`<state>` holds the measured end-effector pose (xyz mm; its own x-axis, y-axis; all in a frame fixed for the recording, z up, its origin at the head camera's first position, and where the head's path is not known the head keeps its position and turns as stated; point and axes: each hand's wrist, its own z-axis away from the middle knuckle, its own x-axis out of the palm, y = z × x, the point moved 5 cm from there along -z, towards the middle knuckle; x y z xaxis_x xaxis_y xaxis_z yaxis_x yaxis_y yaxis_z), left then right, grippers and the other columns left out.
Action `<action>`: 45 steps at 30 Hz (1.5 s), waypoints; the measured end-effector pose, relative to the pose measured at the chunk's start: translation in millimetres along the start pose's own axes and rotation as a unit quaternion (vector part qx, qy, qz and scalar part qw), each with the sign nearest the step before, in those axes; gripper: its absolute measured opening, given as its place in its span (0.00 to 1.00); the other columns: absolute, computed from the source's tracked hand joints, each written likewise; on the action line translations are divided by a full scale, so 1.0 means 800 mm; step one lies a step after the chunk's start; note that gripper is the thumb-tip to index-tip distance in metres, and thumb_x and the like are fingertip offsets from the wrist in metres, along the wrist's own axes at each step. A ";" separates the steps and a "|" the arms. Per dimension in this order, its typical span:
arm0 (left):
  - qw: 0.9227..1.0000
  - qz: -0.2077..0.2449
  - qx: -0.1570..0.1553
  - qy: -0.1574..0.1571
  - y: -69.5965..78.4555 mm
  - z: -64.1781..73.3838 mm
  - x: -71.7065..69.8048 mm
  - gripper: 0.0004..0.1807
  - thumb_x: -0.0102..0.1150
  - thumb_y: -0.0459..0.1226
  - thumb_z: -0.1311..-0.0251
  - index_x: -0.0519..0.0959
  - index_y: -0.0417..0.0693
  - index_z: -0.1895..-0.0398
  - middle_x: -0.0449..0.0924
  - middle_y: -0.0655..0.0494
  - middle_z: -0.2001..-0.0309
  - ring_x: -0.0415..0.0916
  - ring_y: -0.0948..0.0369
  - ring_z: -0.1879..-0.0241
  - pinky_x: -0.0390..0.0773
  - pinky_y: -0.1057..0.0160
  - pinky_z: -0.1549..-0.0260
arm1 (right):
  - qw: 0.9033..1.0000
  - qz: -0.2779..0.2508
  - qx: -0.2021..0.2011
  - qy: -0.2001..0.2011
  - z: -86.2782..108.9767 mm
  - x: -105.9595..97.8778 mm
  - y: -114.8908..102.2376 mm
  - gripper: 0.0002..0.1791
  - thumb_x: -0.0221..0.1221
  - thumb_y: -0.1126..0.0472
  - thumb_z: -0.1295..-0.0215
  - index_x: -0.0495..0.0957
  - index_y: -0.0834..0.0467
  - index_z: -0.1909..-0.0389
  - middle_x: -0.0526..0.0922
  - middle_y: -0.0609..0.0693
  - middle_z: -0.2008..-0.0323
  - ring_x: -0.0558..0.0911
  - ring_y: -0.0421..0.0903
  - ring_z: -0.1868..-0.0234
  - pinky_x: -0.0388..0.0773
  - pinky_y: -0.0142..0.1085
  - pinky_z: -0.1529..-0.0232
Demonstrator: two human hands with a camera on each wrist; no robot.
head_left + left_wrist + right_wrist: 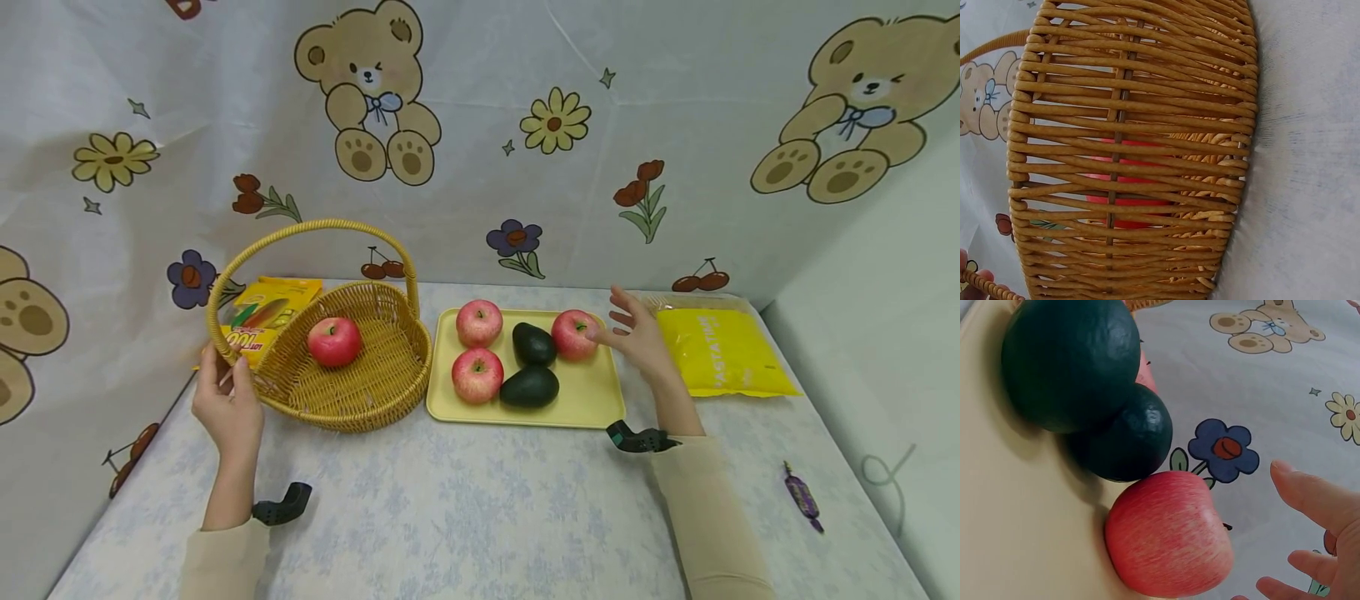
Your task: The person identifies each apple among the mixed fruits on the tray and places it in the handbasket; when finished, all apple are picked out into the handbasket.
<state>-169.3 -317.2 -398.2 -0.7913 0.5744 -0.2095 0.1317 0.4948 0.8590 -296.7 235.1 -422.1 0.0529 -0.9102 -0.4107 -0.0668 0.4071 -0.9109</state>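
My left hand (228, 412) grips the foot of the handle (217, 312) of a yellow wicker basket (390, 408). One red apple (334, 342) lies in the basket; through the weave in the left wrist view it shows as a red patch. My right hand (643, 340) is at the right end of a yellow tray (585, 404), fingers spread and thumb close to a red apple (1169, 537). Left of that apple on the tray are two dark green avocados (534, 344) and two more red apples (477, 376).
Behind the basket's left side lies a yellow snack packet (281, 300). A yellow pasta bag (723, 354) sits right of the tray, with a purple wrapped candy (803, 497) nearer the front right. A bear-print cloth (465, 208) hangs behind everything.
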 end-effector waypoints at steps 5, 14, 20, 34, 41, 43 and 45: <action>1.000 0.000 -0.005 0.000 0.001 0.000 0.000 0.20 0.51 0.35 0.31 0.76 0.55 0.38 0.80 0.47 0.47 0.76 0.70 0.51 0.75 0.78 0.53 | 1.000 0.004 0.013 -0.014 -0.002 0.006 0.008 0.52 0.68 0.57 0.41 0.46 0.53 0.22 0.53 0.64 0.25 0.59 0.66 0.28 0.60 0.57 0.30; 1.000 -0.006 -0.015 0.001 -0.001 -0.002 0.000 0.21 0.51 0.34 0.31 0.75 0.52 0.36 0.80 0.47 0.46 0.75 0.72 0.51 0.76 0.77 0.52 | 0.999 0.020 0.025 -0.030 -0.006 0.015 0.024 0.50 0.67 0.63 0.40 0.48 0.55 0.22 0.56 0.66 0.27 0.64 0.66 0.33 0.63 0.57 0.32; 1.000 -0.006 -0.016 0.000 -0.001 -0.001 0.000 0.21 0.51 0.35 0.30 0.74 0.54 0.36 0.80 0.48 0.46 0.75 0.71 0.50 0.76 0.76 0.51 | 0.998 0.013 0.044 -0.051 -0.007 0.023 0.033 0.52 0.69 0.58 0.42 0.47 0.54 0.22 0.56 0.65 0.27 0.63 0.64 0.33 0.64 0.56 0.31; 1.000 -0.018 -0.022 0.006 0.018 0.006 0.002 0.21 0.49 0.32 0.30 0.73 0.47 0.35 0.79 0.46 0.45 0.74 0.70 0.50 0.76 0.75 0.48 | 0.998 0.008 0.043 -0.052 -0.009 0.031 0.043 0.52 0.69 0.56 0.42 0.48 0.56 0.23 0.57 0.65 0.28 0.63 0.63 0.34 0.60 0.54 0.29; 1.000 -0.019 -0.011 0.008 0.004 0.002 0.002 0.21 0.49 0.32 0.30 0.74 0.48 0.35 0.80 0.47 0.46 0.76 0.64 0.49 0.75 0.77 0.50 | 0.997 0.007 0.044 -0.055 -0.009 0.035 0.043 0.52 0.70 0.57 0.43 0.49 0.58 0.24 0.58 0.64 0.30 0.64 0.60 0.38 0.63 0.50 0.33; 1.000 -0.020 -0.009 0.007 0.001 0.000 0.002 0.21 0.50 0.32 0.30 0.74 0.48 0.36 0.80 0.48 0.47 0.76 0.66 0.49 0.75 0.77 0.51 | 0.998 0.008 0.043 -0.054 -0.010 0.036 0.044 0.51 0.70 0.57 0.44 0.50 0.58 0.24 0.59 0.64 0.30 0.64 0.59 0.39 0.64 0.46 0.35; 1.000 -0.020 -0.006 0.006 0.000 0.000 0.002 0.21 0.50 0.32 0.30 0.74 0.48 0.36 0.80 0.48 0.47 0.76 0.68 0.50 0.75 0.78 0.51 | 0.998 0.005 0.042 -0.054 -0.010 0.036 0.045 0.50 0.70 0.58 0.44 0.51 0.58 0.24 0.60 0.64 0.31 0.64 0.57 0.41 0.65 0.41 0.40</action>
<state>-170.9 -316.3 -398.8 -0.8034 0.5458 -0.2380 0.0928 0.5096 0.8554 -305.9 222.9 -466.7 0.1598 -0.8943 -0.4178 0.0165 0.4257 -0.9047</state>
